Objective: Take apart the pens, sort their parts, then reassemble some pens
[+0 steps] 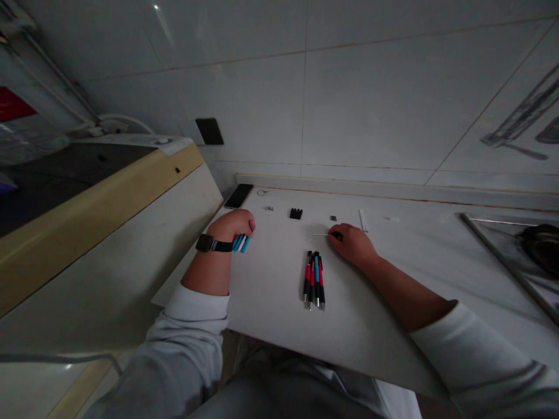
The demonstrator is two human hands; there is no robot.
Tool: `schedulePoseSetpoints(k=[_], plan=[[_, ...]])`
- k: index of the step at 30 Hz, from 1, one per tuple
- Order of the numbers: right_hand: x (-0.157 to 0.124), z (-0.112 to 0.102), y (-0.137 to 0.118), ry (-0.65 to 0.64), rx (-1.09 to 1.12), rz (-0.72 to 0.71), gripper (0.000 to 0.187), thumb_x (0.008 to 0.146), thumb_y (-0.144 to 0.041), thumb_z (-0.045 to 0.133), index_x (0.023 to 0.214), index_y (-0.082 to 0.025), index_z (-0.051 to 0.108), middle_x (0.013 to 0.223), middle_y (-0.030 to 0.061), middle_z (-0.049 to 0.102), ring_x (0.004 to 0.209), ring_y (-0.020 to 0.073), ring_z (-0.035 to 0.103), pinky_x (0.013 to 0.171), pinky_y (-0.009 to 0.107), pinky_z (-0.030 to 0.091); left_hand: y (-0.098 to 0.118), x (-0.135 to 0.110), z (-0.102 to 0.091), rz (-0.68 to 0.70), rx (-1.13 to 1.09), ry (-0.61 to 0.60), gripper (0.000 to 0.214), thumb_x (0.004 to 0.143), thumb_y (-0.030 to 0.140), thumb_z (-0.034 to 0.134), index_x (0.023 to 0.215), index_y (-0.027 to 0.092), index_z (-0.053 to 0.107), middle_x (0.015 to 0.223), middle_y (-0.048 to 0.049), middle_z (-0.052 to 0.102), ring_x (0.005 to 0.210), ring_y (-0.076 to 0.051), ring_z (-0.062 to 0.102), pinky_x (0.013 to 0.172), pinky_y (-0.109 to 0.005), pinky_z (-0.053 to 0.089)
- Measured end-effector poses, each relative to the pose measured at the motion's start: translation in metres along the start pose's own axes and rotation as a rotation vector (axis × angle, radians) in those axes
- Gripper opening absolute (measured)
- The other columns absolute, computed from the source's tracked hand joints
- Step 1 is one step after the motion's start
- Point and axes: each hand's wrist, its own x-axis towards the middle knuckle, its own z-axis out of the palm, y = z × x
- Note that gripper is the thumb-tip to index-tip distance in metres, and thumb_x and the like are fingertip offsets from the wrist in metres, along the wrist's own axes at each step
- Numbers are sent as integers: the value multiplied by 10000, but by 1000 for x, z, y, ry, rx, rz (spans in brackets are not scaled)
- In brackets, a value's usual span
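Note:
My left hand [238,223] is curled closed at the left of the white table; whatever is in its fingers is hidden. Several coloured pen barrels [241,243], blue, white and red, lie beside its wrist, partly covered. My right hand [353,243] rests on the table with fingers bent together, and a thin white pen refill [321,234] sticks out from them to the left. A dark spot at the fingertips is unclear. Below and left of that hand, several red, blue and black pens [314,279] lie side by side.
Along the back are small springs [269,208], black grips [296,213], tiny dark pieces [333,218], a white strip [363,221], a ring [262,192] and a phone [239,196]. A metal-edged sink or stove [493,244] is at right; a pale appliance [144,233] stands left.

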Motion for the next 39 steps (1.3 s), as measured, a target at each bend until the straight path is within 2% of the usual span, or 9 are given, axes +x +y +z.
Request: schedulePoseSetpoints(k=[4,10,15,24,30,32,35,37,39], plan=[[0,1,0,-5,2,3,205,949,-315,574,1006,-219,747,1023,70,725,895,195,654,794,282,462,-1,0,0,-9,-12,-25,231,593,227,795,824,226,776,787,-25,765,670,-170,671,570,-231,441],[0,-2,-2,-5,2,4,201,946,-308,580,998,-215,750,1016,75,729,893,194,654,796,278,462,-5,-2,0,-13,0,72,239,627,291,811,849,214,765,822,-40,770,691,-172,670,591,-240,440],[-1,-2,-2,0,-5,-12,210,945,-305,575,1007,-210,752,1016,77,731,889,197,657,792,281,462,-7,-2,0,-68,1,-12,209,662,330,775,827,201,769,783,-44,763,648,-175,654,584,-251,436],[0,3,4,24,18,-33,203,942,-303,574,988,-211,749,1002,79,731,883,203,657,798,291,462,-6,-3,-1,-100,-24,-30,177,643,329,789,770,206,770,759,-55,760,636,-194,656,603,-278,440],[2,5,7,72,148,-14,182,900,-289,595,948,-216,755,972,75,736,861,204,648,803,309,459,-9,-3,-1,-59,-55,55,133,640,300,803,722,212,747,721,-41,745,622,-196,653,582,-280,429],[5,5,6,129,329,50,179,884,-325,614,920,-215,749,943,65,736,853,202,647,802,313,460,2,0,-2,15,-108,170,115,649,271,802,723,210,741,738,-42,744,661,-200,662,610,-281,449],[10,4,-1,177,744,147,264,849,-460,663,884,-205,722,865,40,713,800,189,628,760,309,460,39,4,3,234,-304,353,127,733,283,766,830,203,744,830,-50,752,765,-202,680,698,-286,501],[11,1,-7,170,976,157,323,812,-522,707,879,-205,705,834,21,692,783,174,609,758,304,455,71,3,13,423,-448,412,204,812,359,733,939,199,740,906,-56,750,820,-197,681,763,-303,524],[10,-2,-13,175,1117,141,343,802,-542,730,878,-210,687,813,5,679,787,161,599,787,303,451,102,0,26,556,-549,412,228,855,375,709,995,196,724,956,-58,745,836,-185,677,781,-308,531]])
